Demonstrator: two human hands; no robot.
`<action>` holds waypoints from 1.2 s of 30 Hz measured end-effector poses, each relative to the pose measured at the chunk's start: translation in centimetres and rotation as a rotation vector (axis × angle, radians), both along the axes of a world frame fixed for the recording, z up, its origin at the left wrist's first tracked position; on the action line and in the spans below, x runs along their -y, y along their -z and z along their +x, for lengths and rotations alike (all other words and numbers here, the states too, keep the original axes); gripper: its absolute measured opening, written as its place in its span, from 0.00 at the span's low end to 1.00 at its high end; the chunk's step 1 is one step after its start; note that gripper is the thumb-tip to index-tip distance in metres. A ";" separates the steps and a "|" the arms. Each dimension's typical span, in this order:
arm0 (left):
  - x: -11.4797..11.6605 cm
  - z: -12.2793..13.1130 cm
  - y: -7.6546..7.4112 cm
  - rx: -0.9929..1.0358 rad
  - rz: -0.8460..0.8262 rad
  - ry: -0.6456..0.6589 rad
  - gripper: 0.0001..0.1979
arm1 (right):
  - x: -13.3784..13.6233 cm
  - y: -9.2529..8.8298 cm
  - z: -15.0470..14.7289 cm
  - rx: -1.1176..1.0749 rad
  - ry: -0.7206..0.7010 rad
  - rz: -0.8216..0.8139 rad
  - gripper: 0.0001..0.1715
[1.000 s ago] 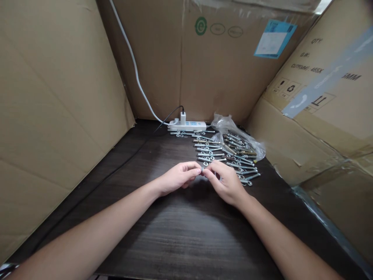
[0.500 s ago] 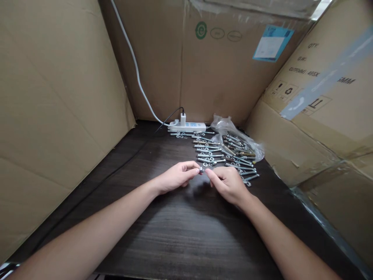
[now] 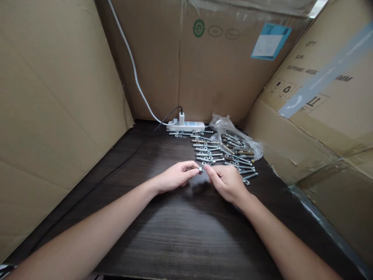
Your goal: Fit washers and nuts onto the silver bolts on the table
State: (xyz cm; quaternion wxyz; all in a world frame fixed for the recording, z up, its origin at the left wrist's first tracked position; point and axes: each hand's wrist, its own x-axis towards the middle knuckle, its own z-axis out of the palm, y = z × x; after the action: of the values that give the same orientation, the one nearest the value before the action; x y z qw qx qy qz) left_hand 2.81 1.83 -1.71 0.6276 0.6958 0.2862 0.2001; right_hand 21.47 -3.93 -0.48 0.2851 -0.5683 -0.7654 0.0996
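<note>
Between thumb and index fingertip, my left hand (image 3: 178,177) pinches a small silvery hex nut (image 3: 201,170). Just to its right is my right hand (image 3: 229,181), its thumb and fingers pressed together close beside the nut. What the right fingers hold, if anything, is hidden behind the thumb. Both hands hover above the dark table (image 3: 175,241). Beyond them lie rows of metal bolts (image 3: 208,149) with washers (image 3: 204,163) and nuts among them. Several more bolts (image 3: 247,171) fan out past my right hand.
A clear plastic bag (image 3: 223,123) with a pile of darker bolts (image 3: 236,144) lies at the back right. Behind the bolts stands a white power strip (image 3: 192,125) with a charger (image 3: 182,118). A black cable (image 3: 116,169) crosses the left side. Cardboard walls (image 3: 67,77) enclose the table.
The nut shows a little more clearly at my left fingertips, and the right thumb has shifted slightly upward. The whole view has drifted slightly; the bolts lie as before.
</note>
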 end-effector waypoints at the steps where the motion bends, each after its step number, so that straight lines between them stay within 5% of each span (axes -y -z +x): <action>1: 0.0 0.0 0.0 0.005 0.003 0.004 0.15 | 0.0 0.0 0.0 -0.017 -0.002 0.012 0.23; 3: -0.1 0.0 0.1 0.016 -0.001 0.015 0.15 | 0.1 -0.1 -0.1 -0.058 -0.036 0.045 0.11; 7: 0.0 0.0 0.0 0.023 -0.006 0.026 0.15 | 0.1 -0.1 -0.3 -0.063 -0.126 0.073 0.15; 9: 0.0 0.0 -0.1 0.011 0.009 0.017 0.16 | 0.0 -0.1 -0.2 -0.022 -0.075 0.035 0.12; 12: 0.0 0.0 -0.1 -0.005 0.019 0.005 0.15 | 0.0 -0.1 -0.1 0.021 0.011 -0.014 0.24; 15: 0.0 0.0 -0.1 0.003 0.002 0.004 0.15 | 0.1 0.0 -0.1 -0.028 0.012 0.014 0.13; 20: 0.0 0.1 -0.1 0.021 -0.033 -0.001 0.16 | 0.2 0.1 -0.4 -0.082 -0.146 0.073 0.20; 24: 0.0 0.0 0.2 -0.012 -0.019 0.016 0.16 | 0.1 -0.1 -0.3 -0.033 -0.101 0.045 0.12; 28: 0.0 0.0 0.3 -0.047 -0.014 -0.003 0.16 | 0.1 -0.2 0.0 -0.009 -0.011 0.008 0.31; 33: 0.1 0.0 0.0 -0.024 -0.054 0.006 0.15 | 0.2 -0.1 -0.2 -0.074 -0.058 0.033 0.11; 36: 0.1 0.0 -0.1 0.005 -0.141 0.007 0.15 | 0.1 0.2 -0.1 -0.106 -0.155 0.075 0.23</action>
State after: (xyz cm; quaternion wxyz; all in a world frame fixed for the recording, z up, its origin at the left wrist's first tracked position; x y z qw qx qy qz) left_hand 2.81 1.73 -1.57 0.6765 0.6503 0.2956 0.1790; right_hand 21.32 -4.05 -0.68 0.3379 -0.4903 -0.7940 0.1224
